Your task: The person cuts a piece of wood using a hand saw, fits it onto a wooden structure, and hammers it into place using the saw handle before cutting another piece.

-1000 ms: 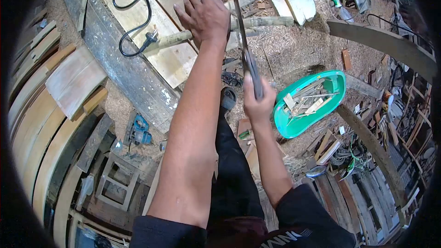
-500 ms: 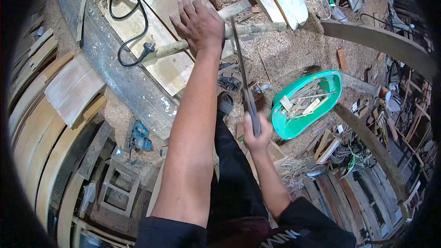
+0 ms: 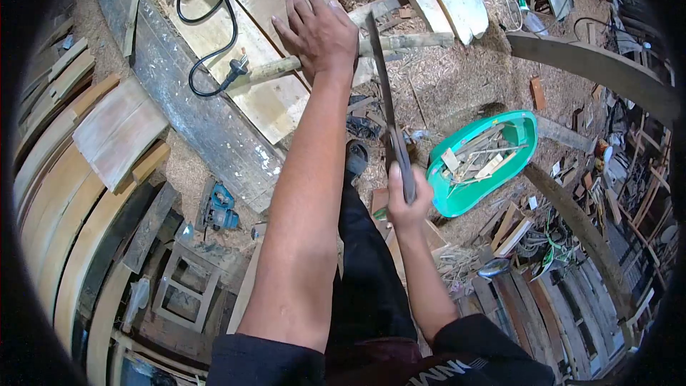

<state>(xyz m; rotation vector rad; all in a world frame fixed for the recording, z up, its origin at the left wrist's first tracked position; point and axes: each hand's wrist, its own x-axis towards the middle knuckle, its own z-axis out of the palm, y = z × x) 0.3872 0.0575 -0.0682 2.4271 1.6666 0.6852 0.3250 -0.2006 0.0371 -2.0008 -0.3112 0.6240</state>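
My left hand (image 3: 321, 34) presses down on a thin, rough wooden pole (image 3: 411, 41), its fingers stretched out past it and its thumb hidden. The pole lies across pale wooden planks (image 3: 268, 104) and runs out to the right beyond them. In my right hand (image 3: 410, 199) is a machete (image 3: 381, 75), its fingers closed round the handle. The long dark blade points forward, its tip beyond the pole just right of my left hand. In this view the blade overlaps the pole.
A green tub (image 3: 449, 204) of wood scraps stands on the right amid shavings. A black cable with a plug (image 3: 236, 68) lies on the planks at left. A blue power tool (image 3: 220, 207) sits on the floor at lower left. Curved timbers (image 3: 593, 57) cross the right side.
The machete and my right hand have moved slightly forward, and the hand is less blurred. My left hand stays on the pole. The whole view has shifted slightly.
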